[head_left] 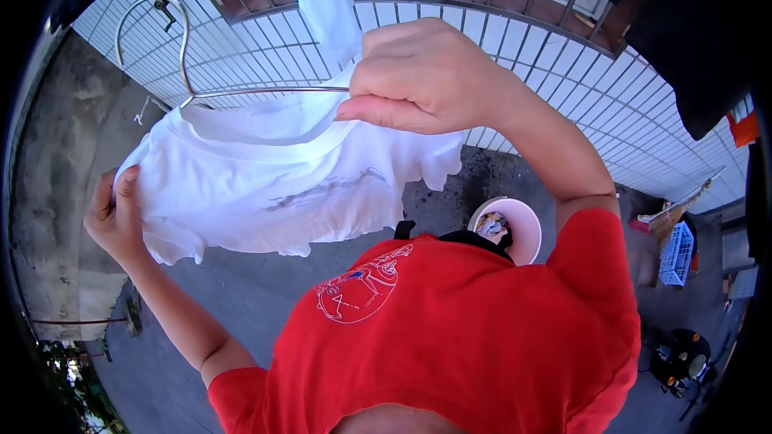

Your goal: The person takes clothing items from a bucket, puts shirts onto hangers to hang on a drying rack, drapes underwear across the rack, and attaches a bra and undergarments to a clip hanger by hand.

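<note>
Grey floor (241, 313), blotched by a dark patch (481, 174). A round pale-pink bucket (527, 229) stands directly on it; farther right is a blue openwork plastic crate (678, 254), its footing indistinct.

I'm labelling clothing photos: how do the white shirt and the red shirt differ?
The white shirt is held out by the left hand, while the red shirt is worn on the body. The white shirt bears greyish markings; the red shirt has a roundish print in pale lines. Both are tops with markings.
</note>
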Motion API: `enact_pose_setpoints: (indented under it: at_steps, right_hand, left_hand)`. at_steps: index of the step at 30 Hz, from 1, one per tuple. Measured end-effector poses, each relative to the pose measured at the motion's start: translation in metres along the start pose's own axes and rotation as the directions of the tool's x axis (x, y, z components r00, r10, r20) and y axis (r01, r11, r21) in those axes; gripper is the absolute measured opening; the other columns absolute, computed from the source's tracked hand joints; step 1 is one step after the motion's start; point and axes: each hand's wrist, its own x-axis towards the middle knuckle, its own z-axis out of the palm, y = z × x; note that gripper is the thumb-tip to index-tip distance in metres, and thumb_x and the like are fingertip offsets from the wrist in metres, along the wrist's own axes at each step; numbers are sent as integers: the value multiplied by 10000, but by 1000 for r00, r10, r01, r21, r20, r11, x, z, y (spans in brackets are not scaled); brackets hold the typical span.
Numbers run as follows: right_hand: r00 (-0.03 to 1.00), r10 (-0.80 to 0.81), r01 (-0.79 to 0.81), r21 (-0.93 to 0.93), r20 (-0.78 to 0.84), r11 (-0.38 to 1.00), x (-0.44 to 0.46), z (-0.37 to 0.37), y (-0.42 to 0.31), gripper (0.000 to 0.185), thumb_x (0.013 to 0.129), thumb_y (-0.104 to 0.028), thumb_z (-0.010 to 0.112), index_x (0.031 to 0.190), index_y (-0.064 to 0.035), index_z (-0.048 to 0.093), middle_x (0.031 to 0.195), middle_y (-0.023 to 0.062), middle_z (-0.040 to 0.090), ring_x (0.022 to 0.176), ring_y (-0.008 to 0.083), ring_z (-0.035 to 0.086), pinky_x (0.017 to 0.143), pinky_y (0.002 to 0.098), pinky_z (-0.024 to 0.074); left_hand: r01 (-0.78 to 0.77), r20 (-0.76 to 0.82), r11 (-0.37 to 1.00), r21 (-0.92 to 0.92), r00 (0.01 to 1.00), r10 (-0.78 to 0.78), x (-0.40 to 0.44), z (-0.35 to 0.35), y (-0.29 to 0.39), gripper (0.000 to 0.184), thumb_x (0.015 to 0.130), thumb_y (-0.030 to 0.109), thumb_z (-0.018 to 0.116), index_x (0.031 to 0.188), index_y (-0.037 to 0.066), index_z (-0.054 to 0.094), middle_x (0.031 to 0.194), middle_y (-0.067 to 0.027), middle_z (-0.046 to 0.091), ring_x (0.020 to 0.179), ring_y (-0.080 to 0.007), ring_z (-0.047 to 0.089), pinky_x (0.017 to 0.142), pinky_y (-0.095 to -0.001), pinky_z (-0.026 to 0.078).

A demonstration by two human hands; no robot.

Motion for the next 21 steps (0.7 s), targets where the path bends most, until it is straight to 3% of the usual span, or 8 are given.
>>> enact_pose_setpoints:
  at_steps: [5,6,8,9,11,15,17,21]
  right_hand:
    - [995,-1,-11,122,96,992,33,18,-22,229,829,-299,643,759,-86,596,653,59,552,647,240,560,558,349,441]
    - [989,-25,52,183,-146,982,38,22,-19,204,834,-291,642,849,-88,626,761,70,593,729,231,584,629,330,460]
    - [952,117,-9,356,-283,934,34,-3,-6,275,857,-248,628,1093,-109,645,1030,94,633,951,209,603,826,287,465]
    - [932,298,-217,342,-207,914,24,-24,4,330,916,-299,536,1155,-86,619,1189,79,593,1055,187,575,851,309,460]
    - [879,449,-402,258,-159,879,10,-30,25,321,928,-294,516,1145,-83,625,1151,89,606,1010,192,592,799,292,472]
    - [931,356,-359,-25,-76,933,8,-19,14,292,882,-308,576,1069,-95,648,913,102,634,817,244,615,712,299,480]
    - [890,453,-453,-227,-52,862,19,-19,-3,279,860,-319,594,1019,-98,654,874,95,638,792,251,618,686,319,489]
    - [922,360,-387,-280,-146,878,16,-24,-6,201,820,-192,647,970,-58,653,852,93,663,718,240,637,645,295,499]
  left_hand:
    - [-271,-25,949,161,960,279,-16,19,31,228,760,225,762,750,31,641,555,22,389,530,-50,346,478,-193,287]
    - [-130,-79,983,126,987,140,-20,18,27,227,764,229,760,751,31,648,551,32,410,532,-46,353,477,-197,292]
    - [43,-158,995,92,987,-28,-28,14,16,238,783,247,747,758,25,665,560,64,459,549,-34,375,488,-191,307]
    - [46,-173,995,89,984,-30,-30,14,14,238,783,247,747,758,25,665,560,64,459,549,-34,375,488,-191,307]
    - [149,-288,989,-19,946,-148,-35,13,11,240,795,245,738,766,19,665,580,71,465,571,-25,385,515,-168,310]
    - [213,-322,974,-79,919,-227,-32,10,8,235,805,237,730,772,13,665,600,71,486,590,-19,399,545,-154,324]
    - [184,-278,972,-146,935,-219,-28,10,11,227,811,232,724,786,14,670,620,71,510,602,-20,410,559,-159,337]
    - [69,-239,985,-161,965,-106,-13,18,34,202,816,216,709,837,16,689,639,32,573,591,-32,450,563,-188,389]
